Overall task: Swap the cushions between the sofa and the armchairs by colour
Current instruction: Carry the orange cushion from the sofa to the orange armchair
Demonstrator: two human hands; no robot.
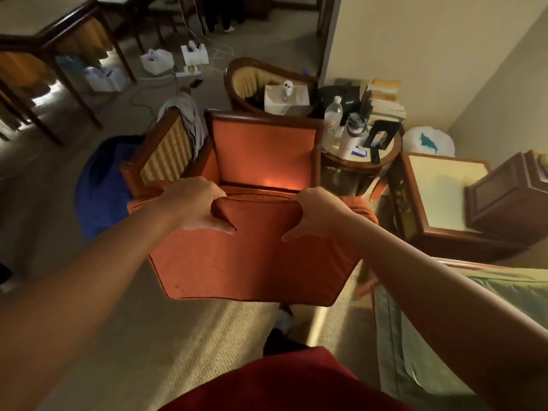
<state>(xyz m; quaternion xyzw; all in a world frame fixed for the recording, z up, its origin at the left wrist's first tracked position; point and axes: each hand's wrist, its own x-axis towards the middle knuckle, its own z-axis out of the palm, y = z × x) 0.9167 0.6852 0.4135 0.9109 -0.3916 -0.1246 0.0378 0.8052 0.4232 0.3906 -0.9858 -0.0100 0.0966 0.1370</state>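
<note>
A round side table stands at the right, crowded with a clear water bottle, a white tumbler and a black picture frame. Behind it books are stacked against the wall. A white plastic bag lies further right. At far left, 2 white boxes and cables sit on the carpet near a wooden table.

No legible text; white lettering on black bag too blurred.
</note>
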